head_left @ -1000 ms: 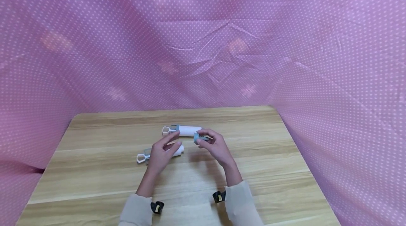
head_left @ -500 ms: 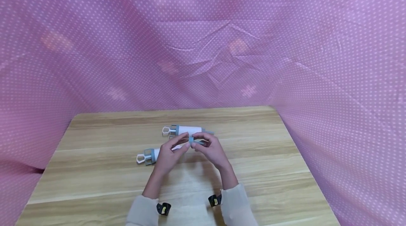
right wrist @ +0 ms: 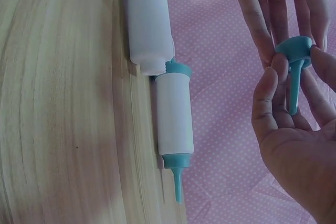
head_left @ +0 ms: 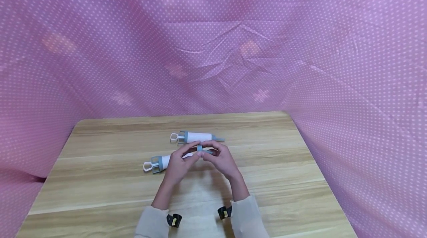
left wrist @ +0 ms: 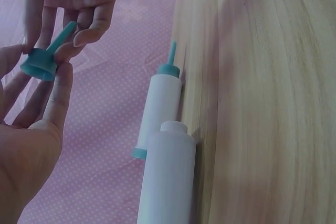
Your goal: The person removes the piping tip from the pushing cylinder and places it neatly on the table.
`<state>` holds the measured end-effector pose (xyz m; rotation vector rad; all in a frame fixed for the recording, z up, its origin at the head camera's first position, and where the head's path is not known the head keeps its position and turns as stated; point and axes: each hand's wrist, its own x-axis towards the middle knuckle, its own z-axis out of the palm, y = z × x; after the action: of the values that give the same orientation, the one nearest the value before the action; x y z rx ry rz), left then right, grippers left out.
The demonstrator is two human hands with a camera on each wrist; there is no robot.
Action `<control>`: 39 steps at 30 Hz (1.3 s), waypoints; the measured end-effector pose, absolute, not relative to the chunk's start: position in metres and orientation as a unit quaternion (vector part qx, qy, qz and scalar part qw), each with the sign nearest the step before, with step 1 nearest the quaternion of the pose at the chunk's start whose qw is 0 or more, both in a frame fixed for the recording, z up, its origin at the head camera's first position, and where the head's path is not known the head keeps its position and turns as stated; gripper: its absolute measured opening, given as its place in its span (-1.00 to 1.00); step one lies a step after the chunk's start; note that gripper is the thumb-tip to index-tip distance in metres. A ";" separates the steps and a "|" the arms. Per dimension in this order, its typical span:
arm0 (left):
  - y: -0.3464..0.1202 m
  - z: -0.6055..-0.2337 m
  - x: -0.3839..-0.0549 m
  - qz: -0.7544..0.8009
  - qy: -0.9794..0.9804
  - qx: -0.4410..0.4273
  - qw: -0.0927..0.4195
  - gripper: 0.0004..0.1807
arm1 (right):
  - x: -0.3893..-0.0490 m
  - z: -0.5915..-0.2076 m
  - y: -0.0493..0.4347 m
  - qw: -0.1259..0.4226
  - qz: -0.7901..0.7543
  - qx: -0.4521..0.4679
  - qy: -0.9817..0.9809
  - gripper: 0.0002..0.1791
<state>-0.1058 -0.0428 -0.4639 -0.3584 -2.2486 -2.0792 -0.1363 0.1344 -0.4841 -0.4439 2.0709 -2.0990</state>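
Two hands [head_left: 177, 163] [head_left: 222, 161] pinch one nozzle [left wrist: 40, 64]; two syringes [head_left: 199, 137] [head_left: 165, 162]

The nozzle cap [right wrist: 295, 50] I hold is teal plastic, smooth on flare and spout, with a low sheen. I record the uncapped barrel [left wrist: 168, 182] as white plastic, smooth and satin, its bare neck alike. The capped barrel [right wrist: 175, 114] matches; its fitted nozzle [right wrist: 177, 162] is teal plastic. The nearer plunger [head_left: 154, 164] appears to be hard white plastic. The tabletop [head_left: 100, 201] shows smooth wood grain, softly reflective; solid wood or laminate, I cannot tell. The backdrop [head_left: 213, 63] is dotted pink cloth, creased, faintly lustrous. My sleeves [head_left: 151, 223] are pale matt cloth. The wrist mounts [head_left: 174, 220] look like black plastic.
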 end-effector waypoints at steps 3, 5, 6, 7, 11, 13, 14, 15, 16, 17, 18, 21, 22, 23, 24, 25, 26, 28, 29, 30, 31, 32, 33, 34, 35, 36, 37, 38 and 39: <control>-0.044 -0.473 -0.110 -0.675 -0.726 -0.123 0.039 -0.61 | -0.136 -0.485 0.135 0.080 -0.705 -0.156 0.687 -0.67; -0.045 -0.481 -0.113 -0.677 -0.724 -0.125 0.045 -0.63 | -0.137 -0.486 0.135 0.081 -0.707 -0.162 0.684 -0.68; -0.046 -0.484 -0.114 -0.677 -0.724 -0.126 0.047 -0.64 | -0.137 -0.486 0.136 0.081 -0.707 -0.164 0.683 -0.68; -0.046 -0.486 -0.115 -0.677 -0.724 -0.126 0.049 -0.65 | -0.137 -0.486 0.136 0.081 -0.706 -0.165 0.684 -0.69; -0.048 -0.490 -0.116 -0.679 -0.720 -0.133 0.052 -0.67 | -0.136 -0.487 0.136 0.081 -0.705 -0.168 0.684 -0.69; -0.048 -0.490 -0.116 -0.680 -0.718 -0.137 0.054 -0.67 | -0.136 -0.487 0.137 0.082 -0.704 -0.166 0.686 -0.68; -0.048 -0.490 -0.116 -0.681 -0.717 -0.139 0.055 -0.67 | -0.136 -0.487 0.137 0.084 -0.704 -0.163 0.686 -0.68; -0.048 -0.490 -0.116 -0.682 -0.716 -0.139 0.055 -0.68 | -0.135 -0.487 0.137 0.086 -0.704 -0.159 0.686 -0.67; -0.048 -0.491 -0.116 -0.682 -0.716 -0.140 0.054 -0.68 | -0.135 -0.487 0.138 0.088 -0.705 -0.155 0.686 -0.66; -0.048 -0.491 -0.116 -0.682 -0.716 -0.139 0.053 -0.68 | -0.135 -0.487 0.138 0.093 -0.706 -0.150 0.686 -0.66; -0.048 -0.491 -0.116 -0.682 -0.717 -0.138 0.052 -0.69 | -0.134 -0.488 0.138 0.097 -0.709 -0.145 0.684 -0.65; -0.048 -0.492 -0.116 -0.682 -0.717 -0.136 0.047 -0.69 | -0.134 -0.489 0.140 0.104 -0.710 -0.138 0.682 -0.64; -0.048 -0.492 -0.116 -0.683 -0.716 -0.135 0.047 -0.69 | -0.134 -0.489 0.140 0.105 -0.710 -0.138 0.682 -0.63; -0.048 -0.492 -0.116 -0.684 -0.716 -0.133 0.046 -0.69 | -0.133 -0.489 0.140 0.106 -0.710 -0.138 0.682 -0.64; -0.048 -0.491 -0.116 -0.685 -0.715 -0.132 0.046 -0.69 | -0.133 -0.489 0.141 0.106 -0.709 -0.139 0.683 -0.64; -0.048 -0.491 -0.116 -0.685 -0.715 -0.130 0.046 -0.69 | -0.133 -0.490 0.141 0.105 -0.708 -0.139 0.685 -0.64; -0.048 -0.490 -0.116 -0.685 -0.716 -0.126 0.047 -0.69 | -0.133 -0.491 0.142 0.105 -0.708 -0.139 0.684 -0.65; -0.049 -0.489 -0.116 -0.685 -0.717 -0.118 0.048 -0.69 | -0.134 -0.493 0.143 0.104 -0.710 -0.138 0.683 -0.65; -0.049 -0.488 -0.116 -0.684 -0.719 -0.115 0.048 -0.69 | -0.134 -0.494 0.144 0.103 -0.711 -0.138 0.682 -0.66; -0.049 -0.488 -0.115 -0.682 -0.721 -0.111 0.049 -0.69 | -0.134 -0.496 0.144 0.103 -0.711 -0.138 0.681 -0.66; -0.049 -0.488 -0.115 -0.681 -0.722 -0.109 0.049 -0.69 | -0.134 -0.497 0.145 0.102 -0.712 -0.138 0.681 -0.67; -0.048 -0.488 -0.115 -0.681 -0.723 -0.107 0.051 -0.68 | -0.134 -0.498 0.145 0.102 -0.713 -0.137 0.680 -0.67; -0.048 -0.487 -0.115 -0.681 -0.723 -0.106 0.051 -0.69 | -0.134 -0.499 0.145 0.102 -0.714 -0.137 0.679 -0.67; -0.048 -0.486 -0.115 -0.681 -0.723 -0.105 0.051 -0.69 | -0.134 -0.500 0.146 0.103 -0.714 -0.137 0.679 -0.66; -0.047 -0.485 -0.114 -0.681 -0.723 -0.104 0.052 -0.69 | -0.134 -0.501 0.146 0.103 -0.713 -0.136 0.680 -0.66; -0.047 -0.481 -0.113 -0.683 -0.722 -0.104 0.052 -0.69 | -0.134 -0.502 0.146 0.104 -0.713 -0.135 0.680 -0.66; -0.047 -0.478 -0.111 -0.684 -0.720 -0.104 0.051 -0.69 | -0.134 -0.502 0.146 0.105 -0.713 -0.133 0.680 -0.67; -0.047 -0.475 -0.110 -0.685 -0.719 -0.103 0.051 -0.69 | -0.134 -0.503 0.147 0.106 -0.712 -0.131 0.681 -0.66; -0.046 -0.471 -0.109 -0.686 -0.719 -0.102 0.050 -0.69 | -0.134 -0.503 0.147 0.107 -0.711 -0.130 0.683 -0.67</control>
<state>-0.1086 -0.0463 -0.4707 -0.3093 -2.1878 -2.0887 -0.1335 0.1470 -0.5031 -0.3820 2.0108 -2.0938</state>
